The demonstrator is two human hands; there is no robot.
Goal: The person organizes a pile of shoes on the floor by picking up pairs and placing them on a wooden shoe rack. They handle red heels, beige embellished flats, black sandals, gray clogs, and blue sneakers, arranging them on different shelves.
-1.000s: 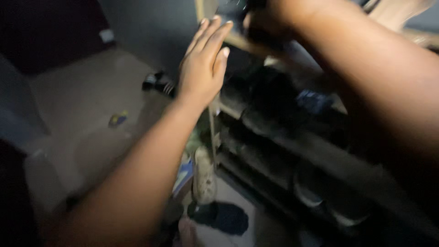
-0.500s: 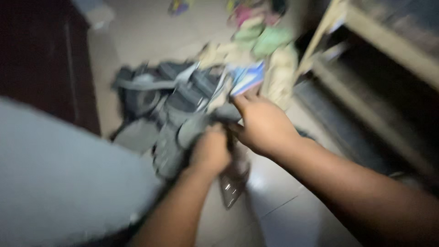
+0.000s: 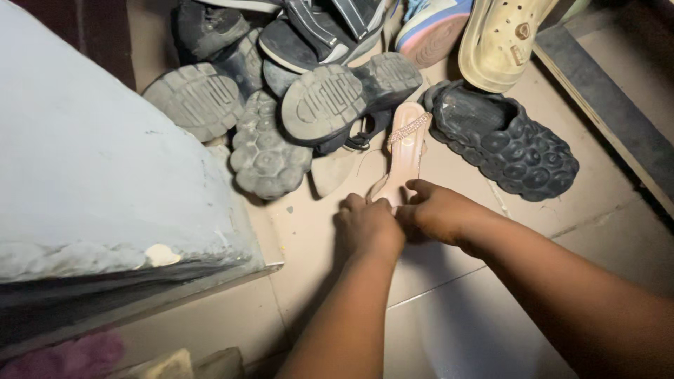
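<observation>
Down on the tiled floor [image 3: 449, 330], seen from the head camera, both hands meet at the heel end of a pink sandal [image 3: 405, 149]. The left hand [image 3: 366, 226] is curled with its fingers closed on the sandal's near end, and the right hand [image 3: 437, 209], touching it on the right, pinches the same end with thumb and forefinger. The sandal lies flat, sole down, running away from the hands toward the shoe pile, its beaded strap at the far end. By my reading it is gripped but not yet lifted or moved clear of the pile; its partner is not to be seen.

Just beyond the left hand's knuckles lies a grey bubble-soled slide [image 3: 265, 151], upside down, and beyond it a black sandal with a thick tread [image 3: 337, 98]. Beyond the right hand and to its right sits a black bubble slide [image 3: 502, 137], near the pink sandal but apart from it. Farther off, a cream clog [image 3: 502, 38]. Left of the left hand, a pale blue block [image 3: 91, 168].
</observation>
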